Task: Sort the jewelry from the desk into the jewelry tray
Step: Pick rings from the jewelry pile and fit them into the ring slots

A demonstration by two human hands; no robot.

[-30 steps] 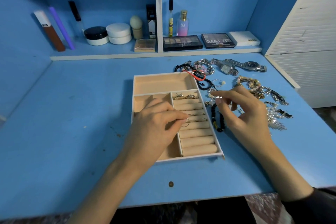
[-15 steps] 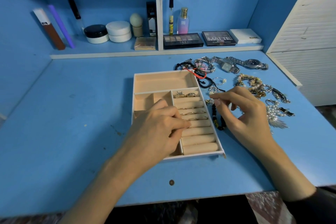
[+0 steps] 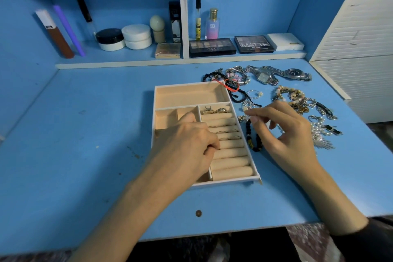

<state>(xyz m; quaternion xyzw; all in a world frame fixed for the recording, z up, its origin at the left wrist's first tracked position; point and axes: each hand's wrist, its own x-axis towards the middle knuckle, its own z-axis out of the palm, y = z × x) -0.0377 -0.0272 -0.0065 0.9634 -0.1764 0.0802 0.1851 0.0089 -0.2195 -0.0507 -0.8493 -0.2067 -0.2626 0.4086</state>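
The tray [image 3: 189, 97] sits mid-table with its long side running away from the person. The unsorted jewelry [image 3: 297, 102] lies wholly to its right, from the watches [image 3: 295, 73] at the far end down to a black bead bracelet [image 3: 253, 137], which lies just beside the tray's right wall with its length parallel to that wall.

The left hand [image 3: 187, 144] is over the tray's near left part. Its fingers are curled and their tips are down at the ring rolls [image 3: 230, 161], just below the slots that already hold rings [image 3: 225, 132]. The right hand [image 3: 285, 132] hovers over the pile, its thumb and forefinger drawn close together above some small silver pieces [image 3: 247, 105] near the tray's right wall. Both sets of fingertips hide what is at them, so I cannot tell whether either hand grips a piece.

The coming move turns on the pile lying right of the tray, under the right hand and out of the left hand's easy reach. The rolls run left to right, so a ring has to go down into a slot standing crosswise. A likely plan is for the right hand to pick up a piece and carry it a short way left over the wall, while the left hand seats it.
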